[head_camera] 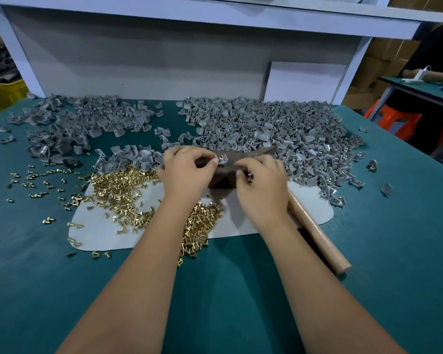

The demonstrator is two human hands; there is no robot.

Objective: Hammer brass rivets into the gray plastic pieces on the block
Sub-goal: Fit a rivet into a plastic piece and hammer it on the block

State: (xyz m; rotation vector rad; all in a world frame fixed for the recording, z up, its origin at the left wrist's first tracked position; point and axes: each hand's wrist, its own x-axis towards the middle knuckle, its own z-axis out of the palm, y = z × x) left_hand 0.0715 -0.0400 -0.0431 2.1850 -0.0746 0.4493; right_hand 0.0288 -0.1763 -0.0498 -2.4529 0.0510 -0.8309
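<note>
A round wooden hammer handle [317,233] is seen lying on the teal tabletop [62,290]. Loose brass rivets [120,187] are spread beside it. A small gray plastic piece [221,159] is pinched on the dark brown block [221,175] by the left hand [187,172] and right hand [261,185], fingers curled.

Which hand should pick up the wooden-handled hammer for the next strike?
Right, probably. The wooden hammer handle lies on the table just beside the right hand, running under its wrist. The left hand is on the far side, fingertips at the small gray plastic piece on the dark block, so it can steady it.
</note>
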